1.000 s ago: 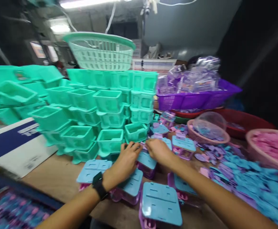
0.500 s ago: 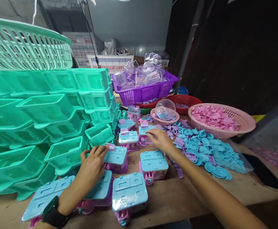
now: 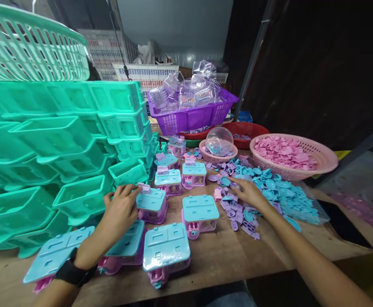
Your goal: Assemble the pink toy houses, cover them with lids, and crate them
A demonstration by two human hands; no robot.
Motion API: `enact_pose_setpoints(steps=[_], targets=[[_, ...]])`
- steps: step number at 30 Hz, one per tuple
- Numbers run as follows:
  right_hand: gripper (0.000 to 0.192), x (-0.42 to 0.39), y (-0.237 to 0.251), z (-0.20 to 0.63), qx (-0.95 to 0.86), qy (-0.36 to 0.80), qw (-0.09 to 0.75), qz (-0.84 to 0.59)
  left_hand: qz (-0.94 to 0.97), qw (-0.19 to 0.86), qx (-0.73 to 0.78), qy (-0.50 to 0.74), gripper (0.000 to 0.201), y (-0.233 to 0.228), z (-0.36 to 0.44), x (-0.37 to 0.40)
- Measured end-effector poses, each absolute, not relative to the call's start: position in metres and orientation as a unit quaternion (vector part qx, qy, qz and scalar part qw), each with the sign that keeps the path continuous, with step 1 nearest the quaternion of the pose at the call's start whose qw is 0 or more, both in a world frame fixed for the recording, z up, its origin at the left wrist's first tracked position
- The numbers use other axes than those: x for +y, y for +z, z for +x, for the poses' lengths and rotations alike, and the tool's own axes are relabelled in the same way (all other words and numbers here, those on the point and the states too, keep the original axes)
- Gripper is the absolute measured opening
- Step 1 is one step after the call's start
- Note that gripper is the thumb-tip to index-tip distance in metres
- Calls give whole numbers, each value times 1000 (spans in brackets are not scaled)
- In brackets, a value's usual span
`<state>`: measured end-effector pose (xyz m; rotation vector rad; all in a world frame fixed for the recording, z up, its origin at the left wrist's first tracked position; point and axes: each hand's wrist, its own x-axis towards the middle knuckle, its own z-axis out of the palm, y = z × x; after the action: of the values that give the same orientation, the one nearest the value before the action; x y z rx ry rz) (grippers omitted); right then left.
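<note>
My left hand (image 3: 121,209) has its fingers curled, with the fingertips at a small lavender plastic piece (image 3: 144,188) on the blue lid of a toy box (image 3: 151,200). My right hand (image 3: 249,192) reaches over loose lavender pieces (image 3: 234,207) and blue oval pieces (image 3: 258,175), fingers apart, and I see nothing held in it. Several more boxes with blue lids and pink-purple bases stand around my left hand, such as a front one (image 3: 166,249) and a middle one (image 3: 200,209). A farther box (image 3: 194,170) carries a lavender piece on its lid.
Stacked green plastic trays (image 3: 74,136) rise at the left under a mint basket (image 3: 36,47). Behind the boxes are a purple basket (image 3: 189,121) of clear plastic shells, a small basket (image 3: 218,158) and a pink basket (image 3: 323,160) of pink pieces. A dark flat object (image 3: 342,226) lies right.
My right hand has moved right, from beside the farther toy box to the loose pieces. My left hand stays by the same box. The whole view has shifted slightly.
</note>
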<state>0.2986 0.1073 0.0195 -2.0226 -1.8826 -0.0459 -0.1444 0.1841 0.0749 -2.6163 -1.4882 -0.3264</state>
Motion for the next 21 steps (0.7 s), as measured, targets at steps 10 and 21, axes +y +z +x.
enact_pose_setpoints(steps=[10,21], targets=[[24,30,27,327,-669,-7,159,-726,-862,140,-401,-277,40,71,-140,165],[42,55,69,248,-642,193,319,-670,-902,-105,-258,-330,44,83,-75,127]])
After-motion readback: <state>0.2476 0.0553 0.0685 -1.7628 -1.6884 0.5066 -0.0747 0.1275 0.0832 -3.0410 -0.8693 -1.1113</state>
